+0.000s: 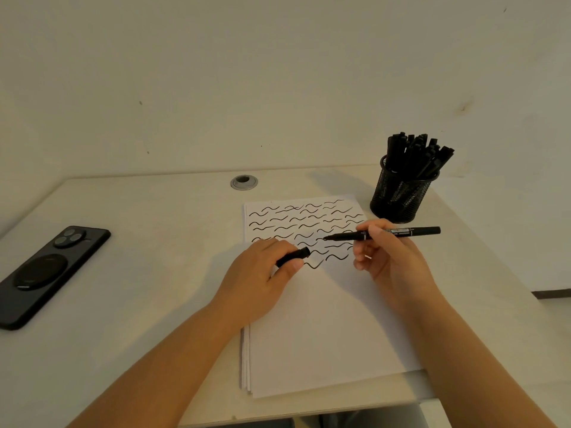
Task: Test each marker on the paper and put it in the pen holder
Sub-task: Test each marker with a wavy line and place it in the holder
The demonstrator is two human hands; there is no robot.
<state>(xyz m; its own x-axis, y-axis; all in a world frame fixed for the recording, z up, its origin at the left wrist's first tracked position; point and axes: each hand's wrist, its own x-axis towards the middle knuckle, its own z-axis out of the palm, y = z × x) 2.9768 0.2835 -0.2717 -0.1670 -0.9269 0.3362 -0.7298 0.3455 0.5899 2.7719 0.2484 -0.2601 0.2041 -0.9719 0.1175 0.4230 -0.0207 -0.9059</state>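
Uncapped slim black marker (383,233) pinched in right hand (391,257), tip over wavy-lined white paper sheet (324,319). Left hand (262,273) grips black cap (293,256), partly hidden. Black mesh pen holder (401,193) full; marker count unclear.

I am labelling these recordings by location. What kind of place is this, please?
Probably a desk in an office or study, set against a plain wall. The pale desk has a cable hole, a mesh pen holder full of markers, a stack of paper and a phone.
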